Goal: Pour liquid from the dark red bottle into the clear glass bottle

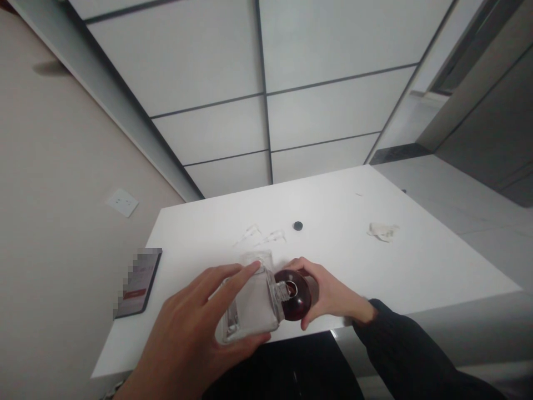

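White table (416,261) fills the middle of the frame, set against a beige wall at the left with a white wall plate (122,201) on it; large pale floor tiles with dark joints run across the upper half.

Left hand (195,339), lower centre: fingers spread and wrapped around a clear square glass bottle (250,308). The bottle is tipped over, its neck pointing right and slightly down, so the mouth meets the second vessel. It looks empty or nearly so; I cannot tell whether any liquid remains inside.

Right hand (328,291), dark sleeve, just right of centre: closed around a round glass vessel of dark red liquid (296,300), held close to the near table edge. The grip appears to steady it and angle its opening toward the bottle's neck. Neck and opening touch or nearly touch; exact contact is not resolvable. Both hands are close together, each clamped on its own vessel, meeting at the mouths.

Other items on the table:
- small black cap (297,225), centre, well apart from the hands, set aside behind the vessels
- clear plastic wrapping (260,236), crumpled, just behind the bottle
- crumpled white tissue (383,231), right of centre
- phone (139,280), at the left edge, screen lit, lying flat clear of the pouring area
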Demonstrator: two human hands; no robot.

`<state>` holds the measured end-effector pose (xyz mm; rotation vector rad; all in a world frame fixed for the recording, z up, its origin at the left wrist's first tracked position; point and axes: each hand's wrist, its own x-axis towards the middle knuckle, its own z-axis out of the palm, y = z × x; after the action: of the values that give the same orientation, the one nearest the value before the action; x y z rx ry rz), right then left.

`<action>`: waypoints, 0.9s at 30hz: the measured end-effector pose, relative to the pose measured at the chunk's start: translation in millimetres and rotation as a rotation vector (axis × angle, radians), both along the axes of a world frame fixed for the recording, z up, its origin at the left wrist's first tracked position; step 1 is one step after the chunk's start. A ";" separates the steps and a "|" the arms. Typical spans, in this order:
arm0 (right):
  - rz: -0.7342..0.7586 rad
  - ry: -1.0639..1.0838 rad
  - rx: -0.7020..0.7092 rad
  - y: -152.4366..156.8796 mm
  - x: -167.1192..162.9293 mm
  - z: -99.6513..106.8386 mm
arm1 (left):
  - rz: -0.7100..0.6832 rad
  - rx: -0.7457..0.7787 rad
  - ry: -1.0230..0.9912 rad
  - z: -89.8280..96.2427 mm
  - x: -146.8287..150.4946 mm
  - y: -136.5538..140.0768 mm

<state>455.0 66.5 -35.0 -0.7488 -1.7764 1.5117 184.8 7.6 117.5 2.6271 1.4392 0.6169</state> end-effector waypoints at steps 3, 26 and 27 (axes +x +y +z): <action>0.004 0.003 0.005 0.7 1.0 -1.9 | 0.003 0.009 0.009 0.7 0.9 -0.4; 0.013 0.032 -0.024 -0.4 1.0 -4.3 | -0.025 0.105 0.118 10.3 4.9 -1.9; 0.012 0.029 -0.025 -0.5 1.2 -4.6 | -0.025 0.108 0.123 10.7 5.5 -2.0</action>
<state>456.2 66.0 -39.6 -0.7269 -1.7466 1.5474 190.3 5.6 128.3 2.8073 1.4412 0.5537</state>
